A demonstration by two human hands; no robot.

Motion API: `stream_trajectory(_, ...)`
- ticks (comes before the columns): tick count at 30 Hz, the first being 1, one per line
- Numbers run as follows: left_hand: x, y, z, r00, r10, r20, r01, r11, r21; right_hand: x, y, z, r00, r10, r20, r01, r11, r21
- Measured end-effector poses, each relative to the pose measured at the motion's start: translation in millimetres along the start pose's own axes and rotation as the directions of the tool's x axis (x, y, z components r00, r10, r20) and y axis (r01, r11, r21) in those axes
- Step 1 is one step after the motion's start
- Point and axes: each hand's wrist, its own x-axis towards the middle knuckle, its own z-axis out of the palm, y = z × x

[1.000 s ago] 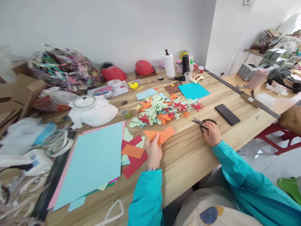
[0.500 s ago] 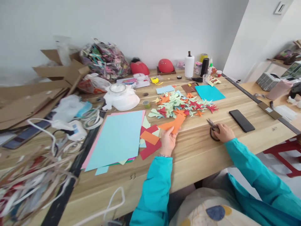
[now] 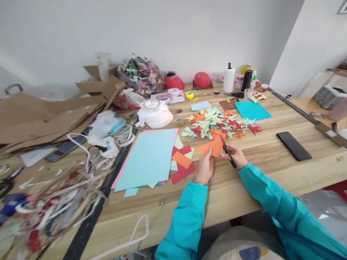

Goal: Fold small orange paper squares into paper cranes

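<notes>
My left hand pinches an orange piece of paper just above the wooden table. My right hand grips black scissors, whose blades point up and rest against the right edge of the orange paper. Just beyond lies a heap of small folded paper shapes in green, red and orange. To the left of my hands sits a stack of large sheets topped by a light blue sheet, with red and orange offcuts beside it.
A black phone lies at the right. A turquoise sheet, a paper-towel roll, bottles and red domes stand at the back. A white lidded pot, cardboard, cables and paper strips crowd the left.
My right hand lifted the scissors from the table and brought them left to the orange paper. The camera view swung left.
</notes>
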Motion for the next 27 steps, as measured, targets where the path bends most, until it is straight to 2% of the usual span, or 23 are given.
stream_trajectory(2, -1.9, -6.9, 4.5, 0.999, -0.017, 0.027, 0.017, 1.0, 0.018, 6.3, 5.2, 2.2, 1.0, -0.015, -0.011, 0.015, 1.0, 0.021)
stream_trajectory(5, -3.6, -12.7, 7.6, 0.998, -0.041, 0.046, 0.038, 0.997, 0.068, 7.1, 7.9, -6.9, 0.997, 0.008, -0.077, -0.006, 1.0, 0.022)
stream_trajectory(8, -3.1, -4.4, 1.9, 0.983, -0.116, 0.144, 0.104, 0.991, 0.087, 6.2, 4.1, -23.6, 0.987, 0.071, -0.145, -0.059, 0.995, 0.082)
stream_trajectory(11, -0.5, 11.3, -10.5, 0.953, -0.243, 0.183, 0.228, 0.969, 0.098, 6.8, -3.2, -36.6, 0.986, 0.16, -0.045, -0.153, 0.98, 0.125)
stream_trajectory(13, 1.6, 17.3, -17.6, 0.901, -0.382, 0.204, 0.356, 0.922, 0.155, 6.6, -7.4, -39.1, 0.975, 0.218, 0.031, -0.22, 0.974, 0.05)
stream_trajectory(14, 2.4, 17.9, -19.7, 0.895, -0.395, 0.209, 0.364, 0.916, 0.171, 6.1, -8.9, -38.4, 0.973, 0.228, 0.038, -0.228, 0.974, -0.01)
stream_trajectory(17, 3.0, 11.8, -19.9, 0.937, -0.299, 0.18, 0.251, 0.936, 0.247, 3.3, -11.1, -31.0, 0.975, 0.221, 0.028, -0.218, 0.972, -0.083)
stream_trajectory(22, 0.9, 0.8, -13.8, 0.986, -0.095, 0.14, 0.042, 0.938, 0.343, -0.1, -10.4, -22.0, 0.992, 0.122, 0.017, -0.121, 0.99, -0.076)
stream_trajectory(25, 0.2, 1.7, -13.1, 0.998, 0.003, 0.056, -0.023, 0.93, 0.367, -0.2, -9.2, -22.7, 0.998, 0.055, -0.029, -0.057, 0.995, -0.08)
stream_trajectory(27, -0.3, 3.3, -12.3, 0.999, -0.005, 0.044, -0.011, 0.937, 0.35, -0.4, -8.4, -23.0, 0.999, 0.028, -0.038, -0.032, 0.996, -0.089)
